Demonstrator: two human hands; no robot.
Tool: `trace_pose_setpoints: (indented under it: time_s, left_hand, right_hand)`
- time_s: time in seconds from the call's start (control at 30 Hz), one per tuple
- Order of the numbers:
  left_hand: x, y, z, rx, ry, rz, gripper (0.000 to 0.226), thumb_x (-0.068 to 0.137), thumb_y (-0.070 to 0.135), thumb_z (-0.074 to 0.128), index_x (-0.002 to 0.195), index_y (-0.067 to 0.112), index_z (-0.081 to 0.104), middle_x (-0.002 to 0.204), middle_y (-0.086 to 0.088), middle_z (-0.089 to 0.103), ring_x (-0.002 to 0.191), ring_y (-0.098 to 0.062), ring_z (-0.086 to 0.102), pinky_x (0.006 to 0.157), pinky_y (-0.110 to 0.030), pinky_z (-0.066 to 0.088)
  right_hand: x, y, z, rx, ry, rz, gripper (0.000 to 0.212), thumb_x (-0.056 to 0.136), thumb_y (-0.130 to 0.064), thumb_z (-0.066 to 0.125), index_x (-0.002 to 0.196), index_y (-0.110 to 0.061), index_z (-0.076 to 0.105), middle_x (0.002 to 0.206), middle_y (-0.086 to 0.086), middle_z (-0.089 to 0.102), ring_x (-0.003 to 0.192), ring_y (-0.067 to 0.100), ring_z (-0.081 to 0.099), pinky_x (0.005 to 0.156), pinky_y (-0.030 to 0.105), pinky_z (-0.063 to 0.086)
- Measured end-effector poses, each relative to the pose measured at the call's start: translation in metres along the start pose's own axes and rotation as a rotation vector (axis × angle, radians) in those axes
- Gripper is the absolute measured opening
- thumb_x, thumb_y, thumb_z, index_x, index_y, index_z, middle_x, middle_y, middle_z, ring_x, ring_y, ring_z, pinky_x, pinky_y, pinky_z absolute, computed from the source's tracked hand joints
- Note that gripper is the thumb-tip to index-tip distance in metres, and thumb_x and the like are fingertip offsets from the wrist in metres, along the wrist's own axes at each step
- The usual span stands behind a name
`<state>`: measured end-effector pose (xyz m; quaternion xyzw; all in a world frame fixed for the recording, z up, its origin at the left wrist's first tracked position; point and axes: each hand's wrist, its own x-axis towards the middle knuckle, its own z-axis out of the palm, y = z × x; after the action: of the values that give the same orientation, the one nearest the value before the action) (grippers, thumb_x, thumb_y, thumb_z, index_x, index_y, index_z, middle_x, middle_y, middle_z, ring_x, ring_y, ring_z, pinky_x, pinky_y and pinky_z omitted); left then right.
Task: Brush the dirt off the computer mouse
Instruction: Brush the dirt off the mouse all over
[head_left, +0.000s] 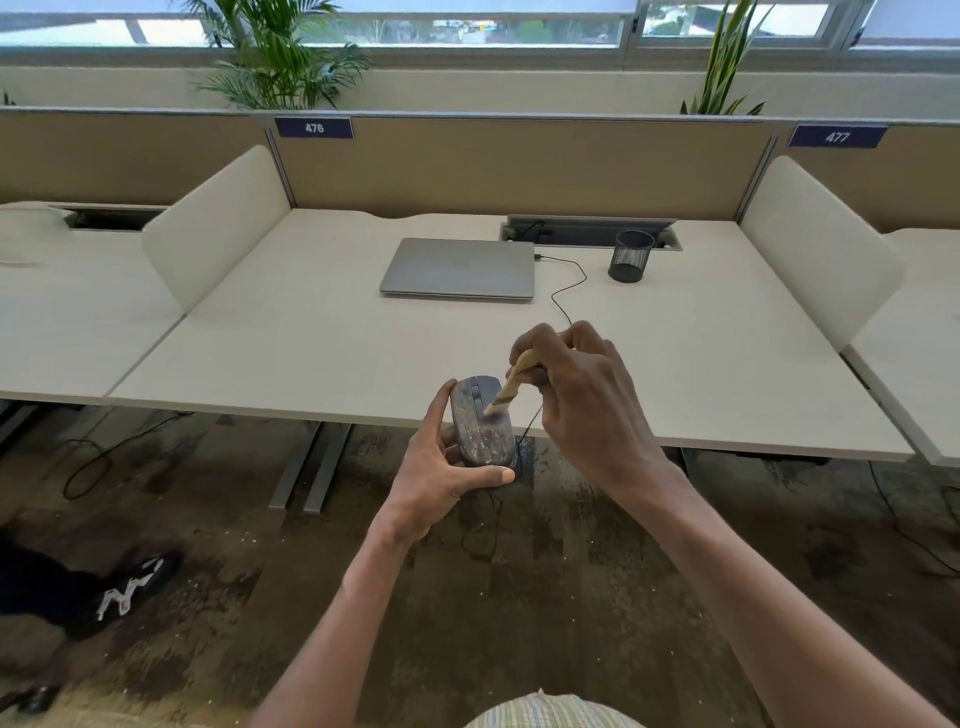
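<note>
Labels first: we read 476 on a dark blue tag (314, 128) fixed to the tan partition (519, 166) at the back of the desk, and 477 on a matching tag (837, 137) on the next bay to the right. We can make out no brand on the closed grey laptop (460, 267); a faint mark on its lid is too small to read.

Our left hand (441, 478) grips the computer mouse (480, 421) from below, thumb along its near end and fingers curled round its left side, holding it in the air just at the desk's (311, 332) front edge. The mouse is grey and streaked with pale dirt. Our right hand (582, 400) pinches the wooden handle of a small brush (511, 384), whose bristles touch the top of the mouse near its wheel.

A black cable (569, 291) runs from the laptop's right side toward our right hand, and a thin black cord hangs below the mouse. A black mesh pen cup (631, 255) stands right of the laptop, beside a cable tray (587, 228) set in the desk. White side screens (218, 228) flank the bay. Two potted palms (280, 57) rise behind the partition under the windows. On the mottled carpet to the left lies a black shoe with white markings (132, 587).
</note>
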<state>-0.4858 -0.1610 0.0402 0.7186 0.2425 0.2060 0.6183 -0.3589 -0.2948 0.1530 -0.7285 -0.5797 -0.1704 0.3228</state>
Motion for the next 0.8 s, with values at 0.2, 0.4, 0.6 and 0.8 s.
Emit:
trace_pose_setpoints:
  time_s: [0.2, 0.4, 0.6, 0.8]
  left_hand:
    - [-0.001, -0.001, 0.0, 0.006, 0.022, 0.005, 0.128, 0.065, 0.016, 0.1, 0.163, 0.038, 0.02, 0.143, -0.007, 0.062, 0.116, -0.005, 0.068, 0.101, -0.025, 0.056]
    - [0.003, -0.002, 0.0, -0.013, 0.007, 0.005, 0.129, 0.066, 0.011, 0.1, 0.164, 0.037, 0.019, 0.133, -0.006, 0.068, 0.112, -0.006, 0.072, 0.096, -0.025, 0.059]
    - [0.0, -0.002, 0.005, 0.008, 0.016, -0.004, 0.129, 0.064, 0.018, 0.101, 0.163, 0.037, 0.021, 0.145, -0.003, 0.057, 0.122, -0.009, 0.066, 0.105, -0.03, 0.056]
    - [0.006, -0.006, 0.002, -0.063, 0.004, -0.02, 0.131, 0.064, 0.01, 0.1, 0.165, 0.035, 0.02, 0.125, 0.014, 0.066, 0.11, 0.0, 0.072, 0.087, -0.016, 0.057]
  right_hand:
    - [-0.004, -0.004, 0.001, -0.039, -0.063, -0.049, 0.046, 0.079, 0.01, 0.07, 0.109, -0.019, 0.051, 0.089, -0.003, 0.072, 0.085, 0.022, 0.052, 0.07, 0.045, 0.049]
    - [0.001, -0.011, 0.002, -0.087, -0.095, -0.111, 0.047, 0.077, 0.009, 0.073, 0.108, -0.019, 0.052, 0.089, 0.0, 0.072, 0.083, 0.022, 0.05, 0.067, 0.041, 0.046]
    - [-0.004, 0.0, -0.002, -0.066, -0.086, -0.039, 0.047, 0.08, 0.011, 0.071, 0.109, -0.019, 0.052, 0.091, 0.0, 0.072, 0.086, 0.022, 0.052, 0.071, 0.044, 0.048]
    - [-0.01, 0.006, -0.002, 0.029, -0.077, 0.018, 0.036, 0.084, 0.01, 0.067, 0.108, -0.014, 0.056, 0.091, -0.002, 0.073, 0.086, 0.022, 0.052, 0.069, 0.047, 0.051]
